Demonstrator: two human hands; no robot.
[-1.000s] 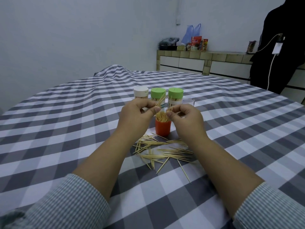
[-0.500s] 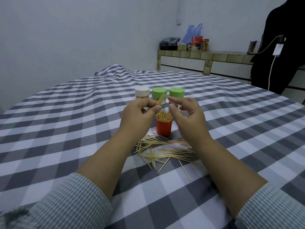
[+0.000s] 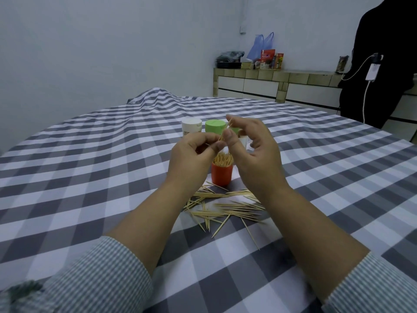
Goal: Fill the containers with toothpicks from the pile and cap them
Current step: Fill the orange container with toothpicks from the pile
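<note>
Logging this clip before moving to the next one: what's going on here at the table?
A person is filling toothpick containers. The left hand pinches a small bunch of toothpicks above the open orange container, which already looks well filled, and the right hand pinches the bunch's upper end. A loose pile of toothpicks lies on the checked tablecloth in front. Behind stand a white-capped container and a green-capped container, with another green cap partly hidden behind the right hand.
</note>
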